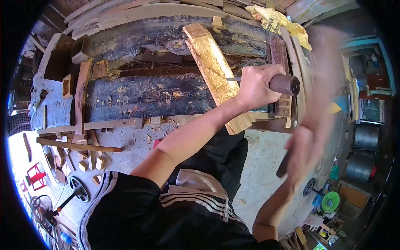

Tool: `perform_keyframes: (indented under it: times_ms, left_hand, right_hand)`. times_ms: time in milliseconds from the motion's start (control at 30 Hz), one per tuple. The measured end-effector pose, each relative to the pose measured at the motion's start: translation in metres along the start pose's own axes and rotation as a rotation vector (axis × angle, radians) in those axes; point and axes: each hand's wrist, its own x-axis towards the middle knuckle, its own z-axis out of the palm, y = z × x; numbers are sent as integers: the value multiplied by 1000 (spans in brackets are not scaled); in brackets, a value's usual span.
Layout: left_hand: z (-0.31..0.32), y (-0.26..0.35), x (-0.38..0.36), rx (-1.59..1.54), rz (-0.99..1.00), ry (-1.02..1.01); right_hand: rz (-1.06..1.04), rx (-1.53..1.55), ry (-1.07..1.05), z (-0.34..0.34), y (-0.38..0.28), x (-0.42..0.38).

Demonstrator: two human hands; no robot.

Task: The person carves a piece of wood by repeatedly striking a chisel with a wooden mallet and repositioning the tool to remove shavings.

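My left hand is closed round a chisel, whose thick brown cylindrical handle points right. Its thin metal shaft comes out on the other side and meets a long, carved wooden board. The board lies slanted across a dark, worn workbench, its lower end past the near edge. Further right, my right hand is smeared by motion, with a dark piece showing beside its fingers. A long pale blur stretches up from it; its shape cannot be made out.
Wooden strips and a box-like frame are at the bench's left end. A yellow sack is at the back right. Wood offcuts and shavings litter the floor. A green fan stands at lower right.
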Motion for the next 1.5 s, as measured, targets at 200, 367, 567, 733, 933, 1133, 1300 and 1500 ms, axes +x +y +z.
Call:
perform_keyframes:
  times_ms: [200,367,567,733,933,1133,1300,1500]
  left_hand:
    - [-15,-7,14,-61,-93,28]
    - [-37,-5,50,-204,-311,209]
    - [-23,-3,35,-148,-220,174]
    - [-6,1,13,13,-112,-30]
    - [11,5,-6,46,-3,-74]
    - [11,1,-8,39,13,-55]
    - [1,1,-12,-4,7,-75]
    - [-16,-6,16,-210,-53,92]
  right_hand:
    - [-138,-134,49,8,12,-8]
    - [59,75,35,4,17,-20]
    - [92,67,56,10,26,-26]
    - [98,105,64,9,31,-24]
    - [-103,176,147,0,17,-13]
    - [-19,-118,14,5,4,-2]
    - [-30,115,52,8,10,-8]
    - [114,97,-62,12,11,-12]
